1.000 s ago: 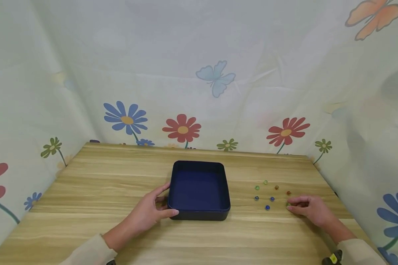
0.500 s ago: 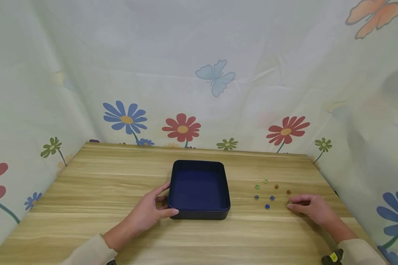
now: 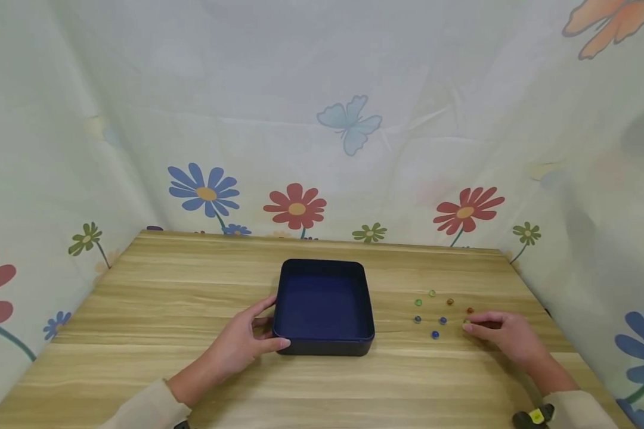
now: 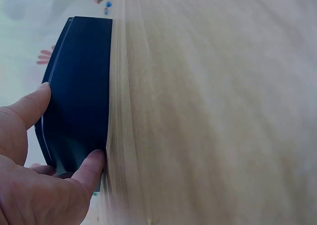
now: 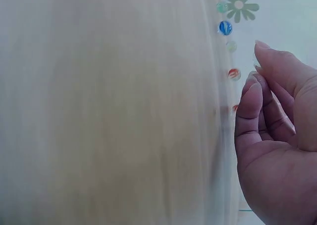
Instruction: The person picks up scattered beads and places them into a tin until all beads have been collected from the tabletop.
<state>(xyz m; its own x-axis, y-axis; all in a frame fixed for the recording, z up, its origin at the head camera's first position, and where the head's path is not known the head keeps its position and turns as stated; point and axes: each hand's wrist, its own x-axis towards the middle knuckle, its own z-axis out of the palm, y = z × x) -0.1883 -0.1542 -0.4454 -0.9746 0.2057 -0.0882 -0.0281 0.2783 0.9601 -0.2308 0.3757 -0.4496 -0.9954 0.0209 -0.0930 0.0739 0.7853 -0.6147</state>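
Note:
With thumb and fingers spread round its front left corner, my left hand [image 3: 237, 344] holds a dark blue square box [image 3: 324, 347]; in the left wrist view the fingers [image 4: 90, 171] lie against its dark wall [image 4: 79, 91]. The box is open at the top, its floor bare. My right hand [image 3: 507, 336] pinches a small greenish glass marble [image 3: 466, 322] between thumb and fingertips. In the right wrist view the fingers [image 5: 250, 103] mostly hide that marble. Left of this hand lie loose marbles: blue [image 3: 435, 335], green [image 3: 418, 302] and orange-red [image 3: 450, 302].
The wood-grain table [image 3: 193, 274] carries the box near its middle and the marbles to the right. A pale cloth with printed flowers and butterflies [image 3: 350, 124] hangs behind and at both sides.
My right hand has risen slightly with the pinched marble, away from the table. The left hand and the box stay put, and the other marbles keep their places.

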